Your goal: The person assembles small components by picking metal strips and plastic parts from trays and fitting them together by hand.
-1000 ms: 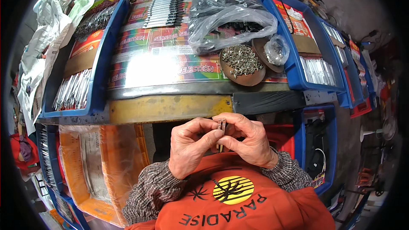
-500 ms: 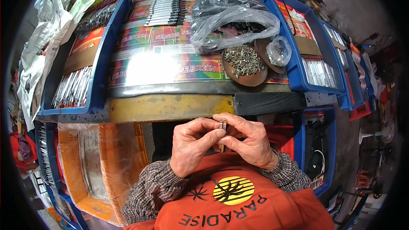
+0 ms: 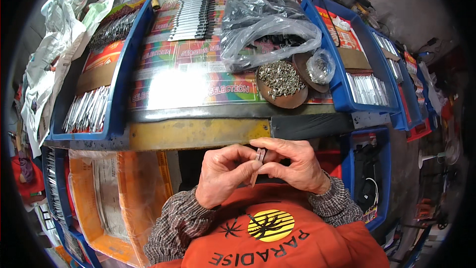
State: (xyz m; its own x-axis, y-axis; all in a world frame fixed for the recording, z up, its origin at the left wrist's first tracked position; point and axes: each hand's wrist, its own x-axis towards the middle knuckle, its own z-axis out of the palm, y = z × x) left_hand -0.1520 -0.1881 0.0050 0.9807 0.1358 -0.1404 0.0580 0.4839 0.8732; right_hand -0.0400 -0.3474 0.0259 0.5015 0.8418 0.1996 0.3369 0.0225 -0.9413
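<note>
A slim, silvery and brown metal strip stands nearly upright in front of my chest, just below the table edge. My left hand pinches it between thumb and fingers. My right hand closes around its upper end, thumb and index finger near the strip. A small dark part shows at the top between the fingertips; its kind is too small to tell. On the table ahead lies a row of slim silver pieces with black ends. Small metal parts fill a round brown dish.
Blue trays with slim silver pieces flank the table: a left tray and a right tray. A clear plastic bag holds black parts. Below left stands an orange crate; below right, a blue bin.
The strip has tilted, its lower end swinging left. My right fingers have shifted slightly away from my left thumb, and a dark part now shows between them. The view has shifted slightly.
</note>
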